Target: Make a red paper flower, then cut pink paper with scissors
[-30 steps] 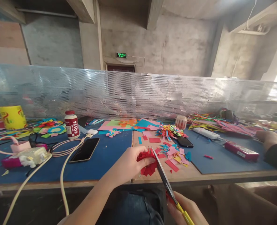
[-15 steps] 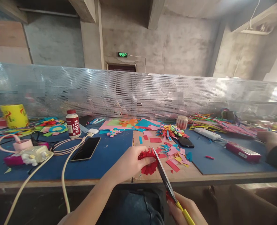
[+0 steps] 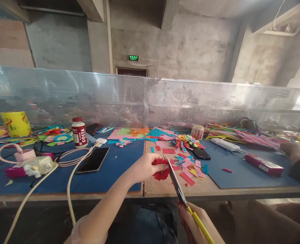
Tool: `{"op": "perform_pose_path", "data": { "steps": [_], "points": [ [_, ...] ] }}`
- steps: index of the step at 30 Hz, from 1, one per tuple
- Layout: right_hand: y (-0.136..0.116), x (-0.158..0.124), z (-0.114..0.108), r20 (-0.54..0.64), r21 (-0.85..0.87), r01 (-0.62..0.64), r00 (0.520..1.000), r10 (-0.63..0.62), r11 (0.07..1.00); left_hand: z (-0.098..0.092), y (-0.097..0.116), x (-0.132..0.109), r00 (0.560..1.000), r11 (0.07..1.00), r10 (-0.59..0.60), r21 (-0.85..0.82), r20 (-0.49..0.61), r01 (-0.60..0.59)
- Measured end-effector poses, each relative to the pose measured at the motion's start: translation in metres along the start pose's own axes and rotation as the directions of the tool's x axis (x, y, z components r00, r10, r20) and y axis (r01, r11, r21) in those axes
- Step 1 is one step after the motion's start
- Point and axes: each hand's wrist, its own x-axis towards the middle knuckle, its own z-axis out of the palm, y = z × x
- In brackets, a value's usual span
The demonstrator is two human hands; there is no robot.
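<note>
Pinched in my left hand [image 3: 150, 167] is a red paper flower [image 3: 162, 174] with ragged, fringed edges, held just above the table's front part. My right hand [image 3: 197, 220] grips a pair of scissors [image 3: 176, 184] with yellow handles. Their long metal blades point up and away, and the tips lie at the right edge of the red paper. From this angle I cannot tell whether the blades touch the paper. Behind my hands, red paper pieces [image 3: 168, 151] and a heap of coloured scraps [image 3: 188, 164] lie on the brown board.
A dark phone [image 3: 93, 160], a Costa bottle [image 3: 79, 133] and cables stand left. Finished paper flowers [image 3: 184, 142] rest beside another phone [image 3: 201, 153]. Pink power banks or boxes [image 3: 264, 165] lie right, near another person's arm [image 3: 296, 156]. A perforated metal screen [image 3: 145, 101] runs behind.
My left hand and the red paper flower have shifted slightly upward and away. The scissors moved a little with them. Another person's hand has appeared at the far left edge.
</note>
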Motion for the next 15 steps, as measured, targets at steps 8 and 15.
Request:
{"op": "perform_pose_path", "data": {
  "steps": [8,15],
  "points": [
    [0.008,0.007,0.003,0.019,0.011,-0.099,0.995,0.098,0.995,-0.002,-0.007,0.010,0.999,0.999,-0.022,0.040,-0.026,0.023],
    [0.009,0.006,0.002,-0.130,0.167,-0.076,0.987,0.099,0.983,-0.008,-0.015,0.009,0.994,0.998,-0.039,-0.062,-0.102,0.032]
  ]
}}
